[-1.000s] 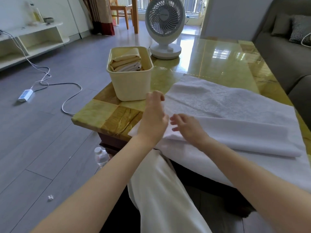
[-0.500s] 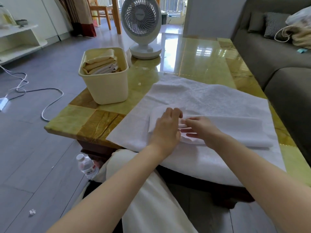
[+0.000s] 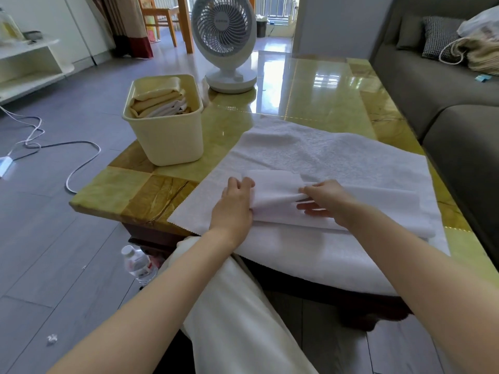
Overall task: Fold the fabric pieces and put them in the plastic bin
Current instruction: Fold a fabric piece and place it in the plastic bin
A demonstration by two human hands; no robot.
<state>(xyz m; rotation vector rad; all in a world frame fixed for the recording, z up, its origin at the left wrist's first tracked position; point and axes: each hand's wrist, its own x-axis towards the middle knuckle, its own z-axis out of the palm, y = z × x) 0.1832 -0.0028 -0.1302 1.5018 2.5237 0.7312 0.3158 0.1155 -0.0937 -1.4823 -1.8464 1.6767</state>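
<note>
bin (image 3: 172,139) left of towel (image 3: 337,157) — fan (image 3: 225,44) behind; all on table (image 3: 318,87)

Light: bright daylight from the windows at 12 o'clock.
Glare: white reflections streak the glossy tabletop (image 3: 318,85) beyond the fan (image 3: 224,36).
Shadows: soft, darkest beneath the tabletop.
Distortion: wide-angle bending at the edges; forearms stretched.
Focus: sharp centre, softer corners.

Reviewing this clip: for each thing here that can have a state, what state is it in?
white fabric piece: partly folded, held at its left end
left hand: gripping the fabric's edge
right hand: pinching a fold
large white towel: spread flat on the table
plastic bin: upright, holding folded fabrics
fan: upright; running or not, cannot tell
water bottle: capped, on floor
</note>
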